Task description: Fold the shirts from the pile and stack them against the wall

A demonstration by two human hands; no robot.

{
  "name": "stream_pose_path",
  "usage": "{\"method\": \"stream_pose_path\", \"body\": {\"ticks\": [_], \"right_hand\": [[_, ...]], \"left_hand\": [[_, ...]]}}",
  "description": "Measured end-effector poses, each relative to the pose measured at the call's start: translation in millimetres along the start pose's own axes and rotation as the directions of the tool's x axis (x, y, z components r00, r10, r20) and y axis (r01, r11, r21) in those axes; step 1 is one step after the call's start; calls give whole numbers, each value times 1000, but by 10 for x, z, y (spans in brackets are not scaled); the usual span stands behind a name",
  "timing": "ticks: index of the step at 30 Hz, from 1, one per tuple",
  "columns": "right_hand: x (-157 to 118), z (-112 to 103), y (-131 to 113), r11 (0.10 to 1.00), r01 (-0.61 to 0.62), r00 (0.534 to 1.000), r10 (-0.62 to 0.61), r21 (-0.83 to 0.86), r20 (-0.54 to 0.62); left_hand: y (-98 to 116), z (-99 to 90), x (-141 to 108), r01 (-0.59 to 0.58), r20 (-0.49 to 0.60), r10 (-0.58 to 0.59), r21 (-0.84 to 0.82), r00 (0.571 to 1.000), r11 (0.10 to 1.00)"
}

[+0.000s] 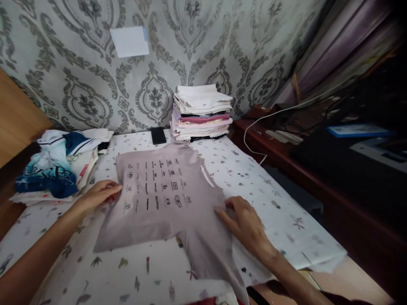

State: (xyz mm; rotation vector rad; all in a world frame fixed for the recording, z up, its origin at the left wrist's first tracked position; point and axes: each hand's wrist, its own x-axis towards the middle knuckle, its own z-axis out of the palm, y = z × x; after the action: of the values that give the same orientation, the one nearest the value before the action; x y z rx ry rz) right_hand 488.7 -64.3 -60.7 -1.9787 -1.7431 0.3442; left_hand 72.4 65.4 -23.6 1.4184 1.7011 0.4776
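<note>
A mauve T-shirt with rows of small black logos lies spread sideways on the patterned white cloth, its neckline toward the right. At its left edge, the hem, my left hand has thumb and fingers together on the fabric. My right hand rests at the neck and shoulder end, thumb stretched over the fabric and apart from the bent fingers, whose tips are partly hidden. One sleeve hangs toward me, over the near edge of the surface.
Behind the shirt stand a folded clothes stack and a black phone. Rumpled clothes lie at the left. On the right, a dark red wooden desk carries a white cable and a blue-edged item.
</note>
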Motion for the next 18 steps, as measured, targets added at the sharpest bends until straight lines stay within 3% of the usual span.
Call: {"method": "stream_pose_path", "body": {"ticks": [3,6,8,10,13,15,18], "right_hand": [[-140,51,-69,1000,31,999,-31,-3,19],[-226,67,-128,993,29,1000,-28,118,-12],[-282,38,-155,968,-40,998,51,248,-42],[-348,-12,-183,901,-128,989,148,415,-15],[-465,-83,-239,707,-284,958,229,647,171],[-543,-112,-272,614,-383,924,253,690,288],[-639,-141,-282,618,-426,904,260,661,339]], "left_hand": [[-13,99,-208,-95,86,85,121,993,988],[-39,149,-318,-175,24,173,171,985,970],[-47,155,-388,-184,-48,188,72,981,980],[-40,155,-470,-147,-121,131,-136,984,980],[-18,164,-603,-9,-140,-51,-398,989,917],[-19,177,-686,84,-101,-145,-450,984,889],[-78,194,-784,147,-73,-196,-426,978,893]]}}
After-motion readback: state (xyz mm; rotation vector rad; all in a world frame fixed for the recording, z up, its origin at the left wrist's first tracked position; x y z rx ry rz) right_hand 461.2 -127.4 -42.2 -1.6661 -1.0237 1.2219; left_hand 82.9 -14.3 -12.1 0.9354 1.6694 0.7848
